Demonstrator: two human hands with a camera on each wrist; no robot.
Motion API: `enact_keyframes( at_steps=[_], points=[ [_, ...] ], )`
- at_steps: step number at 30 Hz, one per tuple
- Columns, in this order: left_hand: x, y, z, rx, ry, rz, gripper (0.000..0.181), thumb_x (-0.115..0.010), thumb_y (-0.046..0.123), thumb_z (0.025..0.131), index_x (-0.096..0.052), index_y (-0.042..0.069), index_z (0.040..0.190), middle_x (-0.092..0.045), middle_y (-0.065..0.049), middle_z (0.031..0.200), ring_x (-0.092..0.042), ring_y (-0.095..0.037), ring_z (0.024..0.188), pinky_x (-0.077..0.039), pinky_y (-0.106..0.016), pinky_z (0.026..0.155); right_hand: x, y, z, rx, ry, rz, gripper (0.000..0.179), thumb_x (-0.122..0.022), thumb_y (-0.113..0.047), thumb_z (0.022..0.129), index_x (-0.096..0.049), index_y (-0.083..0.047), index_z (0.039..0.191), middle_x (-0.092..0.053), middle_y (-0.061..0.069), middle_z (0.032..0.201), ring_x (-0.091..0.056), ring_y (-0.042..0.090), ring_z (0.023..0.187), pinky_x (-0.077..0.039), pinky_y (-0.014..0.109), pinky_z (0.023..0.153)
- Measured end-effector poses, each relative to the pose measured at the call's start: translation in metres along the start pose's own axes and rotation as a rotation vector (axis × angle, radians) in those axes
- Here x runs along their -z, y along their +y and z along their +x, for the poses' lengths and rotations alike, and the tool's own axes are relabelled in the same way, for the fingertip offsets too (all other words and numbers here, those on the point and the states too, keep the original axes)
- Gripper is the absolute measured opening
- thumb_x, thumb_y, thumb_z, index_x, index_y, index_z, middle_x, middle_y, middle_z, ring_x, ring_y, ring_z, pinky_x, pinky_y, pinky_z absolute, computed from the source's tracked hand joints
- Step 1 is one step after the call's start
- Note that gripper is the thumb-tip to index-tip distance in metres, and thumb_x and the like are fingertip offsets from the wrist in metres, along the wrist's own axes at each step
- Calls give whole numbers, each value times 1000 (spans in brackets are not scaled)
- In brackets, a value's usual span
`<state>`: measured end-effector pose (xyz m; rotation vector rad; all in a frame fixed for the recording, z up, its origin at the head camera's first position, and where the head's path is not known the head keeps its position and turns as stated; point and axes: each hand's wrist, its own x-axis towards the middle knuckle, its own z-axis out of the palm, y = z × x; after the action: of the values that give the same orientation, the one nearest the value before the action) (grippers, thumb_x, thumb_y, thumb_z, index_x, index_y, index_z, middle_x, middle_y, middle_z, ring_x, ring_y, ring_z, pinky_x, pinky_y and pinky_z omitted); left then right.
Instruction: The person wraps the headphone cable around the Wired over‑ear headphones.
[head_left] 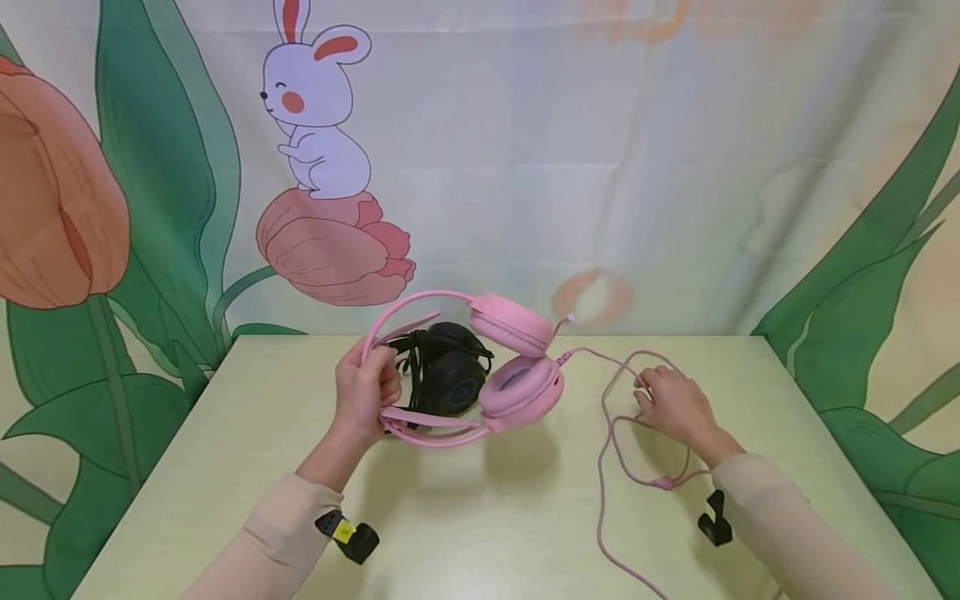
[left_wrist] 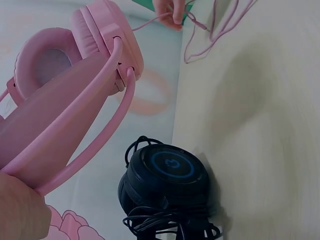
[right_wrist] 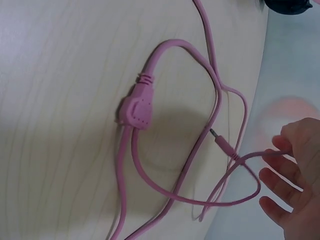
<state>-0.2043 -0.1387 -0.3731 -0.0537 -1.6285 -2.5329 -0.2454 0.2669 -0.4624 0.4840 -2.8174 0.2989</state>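
Observation:
My left hand (head_left: 362, 396) grips the headband of a pink headset (head_left: 525, 398), holding it above the table with its ear cups to the right. A thin microphone stalk (head_left: 562, 322) sticks out by the upper cup. Behind it lies a black headset (head_left: 459, 385) with its cord bundled, partly hidden by the pink one. To the right, my right hand (head_left: 677, 407) pinches the pink headset's cable (head_left: 602, 500) between thumb and forefinger. In the right wrist view, a small audio plug (right_wrist: 226, 145) hangs near the fingers, and a splitter block (right_wrist: 137, 107) shows along the cord.
The pale wooden table (head_left: 480, 525) carries loose loops of pink cable on its right side, running off the front edge of view. A printed curtain (head_left: 525, 150) with a rabbit and tulips hangs behind the table. Each wrist wears a small black camera (head_left: 352, 537).

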Motion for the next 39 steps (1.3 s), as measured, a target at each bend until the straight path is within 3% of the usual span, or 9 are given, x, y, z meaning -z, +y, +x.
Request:
enact_keyframes(
  at_steps=[3,12,19,22,27,31,39],
  points=[
    [0,2,1,-7,18,6,15,-43,3,85,-38,9,72,-29,6,48,-25,-4,37,-17,-17,36,4,3,0,-29,-17,24,12,-55,-14,88,-57,-9,77,-55,1,69,-48,15,59,-38,30,49],
    [6,0,1,14,90,5,15,-45,3,84,-41,11,73,-30,6,49,-25,-4,37,-17,-16,36,40,12,8,-208,7,176,33,-44,-29,96,-52,-10,70,-64,5,69,-39,15,50,-28,27,45],
    [10,-4,2,9,134,48,14,-47,4,85,-41,11,74,-31,6,48,-26,-4,36,-18,-15,35,64,15,16,-154,71,250,37,-49,-31,94,-46,-11,62,-50,-1,55,-35,13,47,-27,27,46],
    [11,-5,2,9,160,68,14,-48,5,85,-42,10,74,-33,5,47,-27,-5,36,-19,-16,35,74,13,19,-151,32,309,38,-48,-33,94,-45,-10,63,-49,0,56,-37,13,48,-28,26,46],
    [14,-6,4,11,202,83,14,-50,6,85,-42,10,74,-34,5,47,-27,-6,36,-19,-17,35,93,7,23,-160,-53,445,38,-50,-39,92,-43,-9,69,-37,0,57,-42,13,51,-34,26,46],
    [18,-6,7,19,232,79,13,-51,7,85,-43,10,75,-35,5,48,-28,-5,36,-20,-16,35,104,0,27,-103,-37,467,31,-53,-36,91,-48,-10,74,-37,2,60,-37,14,54,-32,28,48],
    [22,-8,12,44,274,113,12,-52,8,84,-43,10,77,-35,6,45,-28,-6,35,-22,-17,34,110,-20,35,173,19,424,7,-58,-18,89,-60,-18,83,-42,-4,60,-37,9,53,-31,23,48]
  ],
)
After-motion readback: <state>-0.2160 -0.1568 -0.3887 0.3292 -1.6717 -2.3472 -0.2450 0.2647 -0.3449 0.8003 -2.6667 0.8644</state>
